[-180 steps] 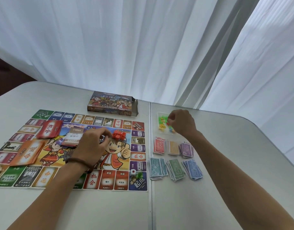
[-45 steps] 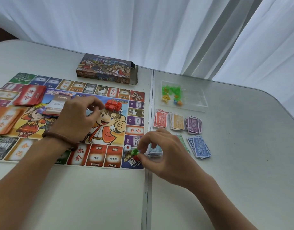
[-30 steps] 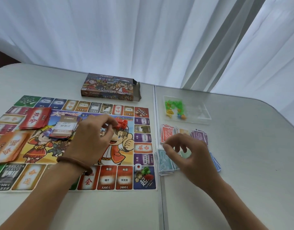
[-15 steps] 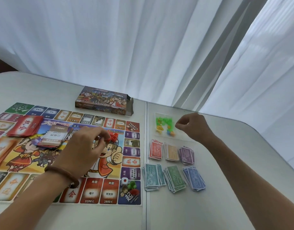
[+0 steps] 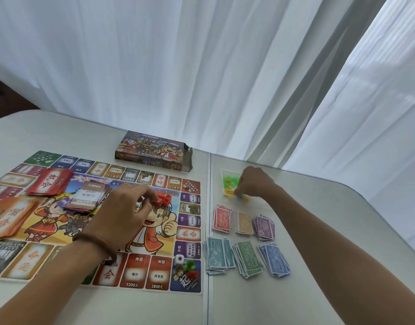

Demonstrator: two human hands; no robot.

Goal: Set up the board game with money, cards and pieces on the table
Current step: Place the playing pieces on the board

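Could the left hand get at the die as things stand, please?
Probably yes: the die lies uncovered on the board close by, but the left hand pinches red pieces.

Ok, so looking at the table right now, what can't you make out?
1. Head view: whether the right hand holds a piece in the clear tray; its curled fingers hide the tips.
2. Head view: how many small pieces lie in that tray; too small and blurred.
3. Head view: the board on its left side, cut off by the frame edge.
4. Head view: board squares under the left hand, which grips the red blocks.
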